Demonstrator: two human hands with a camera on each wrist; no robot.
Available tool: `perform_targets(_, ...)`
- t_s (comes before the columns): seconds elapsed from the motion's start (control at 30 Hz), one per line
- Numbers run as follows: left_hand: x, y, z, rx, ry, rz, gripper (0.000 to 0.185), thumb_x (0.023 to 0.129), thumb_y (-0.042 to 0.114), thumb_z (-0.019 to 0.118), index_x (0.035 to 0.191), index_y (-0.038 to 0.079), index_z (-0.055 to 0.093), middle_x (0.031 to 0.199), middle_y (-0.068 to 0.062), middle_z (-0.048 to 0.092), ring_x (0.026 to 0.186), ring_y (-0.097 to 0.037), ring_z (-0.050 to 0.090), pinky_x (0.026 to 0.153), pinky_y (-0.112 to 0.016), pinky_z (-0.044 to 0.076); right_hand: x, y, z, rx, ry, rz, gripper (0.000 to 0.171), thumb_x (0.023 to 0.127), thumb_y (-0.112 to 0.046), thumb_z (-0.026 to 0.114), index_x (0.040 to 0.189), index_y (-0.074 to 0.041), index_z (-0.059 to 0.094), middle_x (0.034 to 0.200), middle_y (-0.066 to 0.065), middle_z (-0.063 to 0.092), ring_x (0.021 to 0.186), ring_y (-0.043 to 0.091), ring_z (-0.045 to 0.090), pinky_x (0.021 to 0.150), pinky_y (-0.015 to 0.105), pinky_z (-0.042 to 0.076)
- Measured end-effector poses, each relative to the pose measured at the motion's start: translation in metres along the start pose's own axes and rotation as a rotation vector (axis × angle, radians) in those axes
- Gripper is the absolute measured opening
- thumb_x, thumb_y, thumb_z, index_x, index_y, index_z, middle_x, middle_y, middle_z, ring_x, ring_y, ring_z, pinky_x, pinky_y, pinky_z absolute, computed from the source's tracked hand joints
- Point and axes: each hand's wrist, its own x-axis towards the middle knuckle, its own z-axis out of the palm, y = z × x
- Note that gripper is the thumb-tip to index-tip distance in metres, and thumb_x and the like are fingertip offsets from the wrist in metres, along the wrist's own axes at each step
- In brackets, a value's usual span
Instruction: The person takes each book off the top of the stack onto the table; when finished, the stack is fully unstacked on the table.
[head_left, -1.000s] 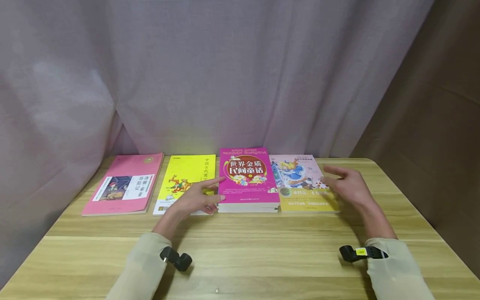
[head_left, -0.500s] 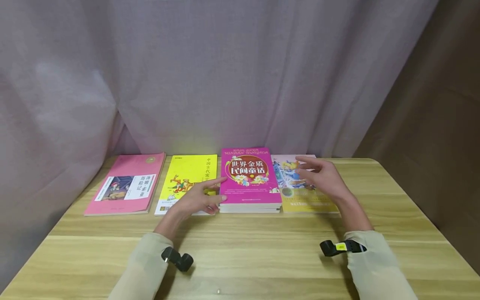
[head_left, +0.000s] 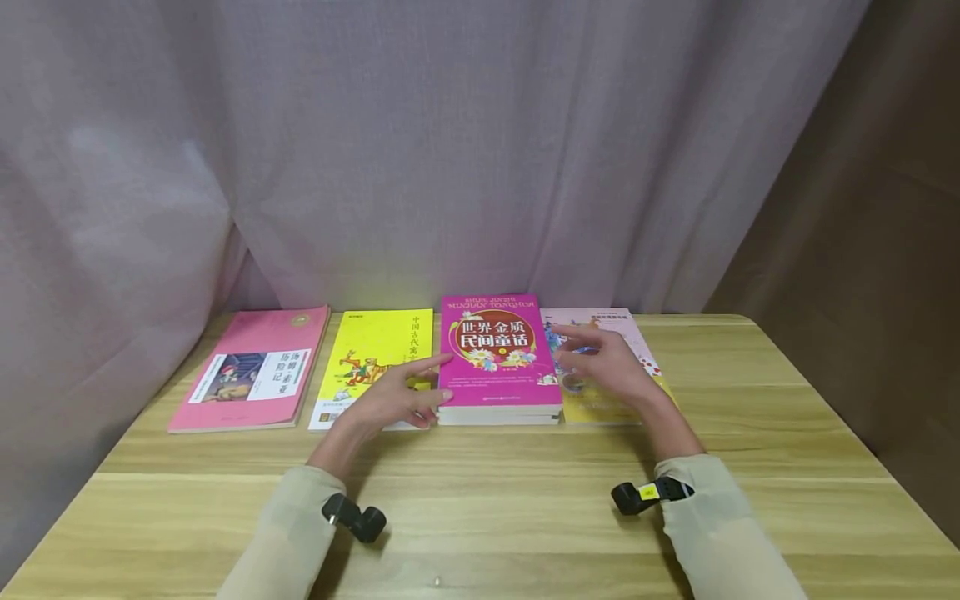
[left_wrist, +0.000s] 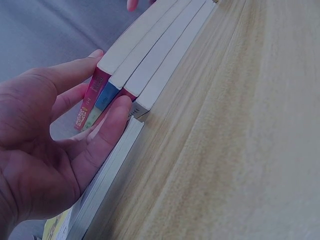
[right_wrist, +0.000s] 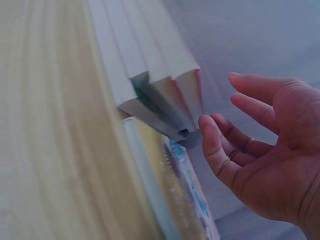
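A stack of several books, topped by a magenta storybook [head_left: 498,387], lies at the middle of the table. In the left wrist view its coloured spines [left_wrist: 105,95] face my left hand [left_wrist: 45,125]. Thumb and fingers of that hand touch the spines, spread and only slightly bent. My right hand [head_left: 611,367] hovers above the lilac-and-yellow book [head_left: 633,329], its fingers pointing at the stack's right side. The right wrist view shows a gap between these fingertips and the white page edges [right_wrist: 155,55]; the right hand holds nothing.
Left of the stack lie a yellow book [head_left: 375,333], partly under my left hand, and a pink book [head_left: 258,333]. All sit along the back of the wooden table [head_left: 480,500]. A grey curtain [head_left: 420,167] hangs right behind them.
My right hand has moved left, from the right edge of the lilac-and-yellow book to beside the stack. My left hand stays at the stack's left side.
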Motion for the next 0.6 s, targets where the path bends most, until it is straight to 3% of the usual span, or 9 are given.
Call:
perform_targets(0.13,-0.001,0.001,0.000,-0.001,0.001,0.000,0.071,0.099,0.029,0.077,0.161,0.038,0.045,0.154,-0.017,0.051,0.082,-0.024,0.072,0.076,-0.034,0.065,0.002,0.004,0.006,0.023,-0.030,-0.003,0.059,0.099,-0.020,0.075,0.153,-0.006,0.055,0.135,0.029,0.062,0.089,0.028,0.074,0.081,0.038,0.064)
perform_targets(0.27,0.000,0.000,0.000,0.001,-0.001,0.005,0.070,0.098,0.029,0.077,0.160,0.039,0.045,0.153,-0.016,0.052,0.080,-0.024,0.071,0.076,-0.034,0.065,0.004,0.005,0.013,0.004,-0.057,0.009,0.061,0.098,-0.026,0.077,0.153,-0.009,0.057,0.141,0.028,0.059,0.093,0.022,0.073,0.077,0.035,0.062)
perform_targets(0.6,-0.001,0.001,0.000,0.001,-0.004,0.009,0.070,0.098,0.029,0.077,0.160,0.037,0.046,0.152,-0.016,0.053,0.080,-0.023,0.071,0.077,-0.035,0.065,0.006,0.008,0.022,-0.051,-0.051,0.081,0.064,0.093,-0.039,0.082,0.151,-0.020,0.061,0.157,0.019,0.050,0.103,0.024,0.069,0.072,0.030,0.055)
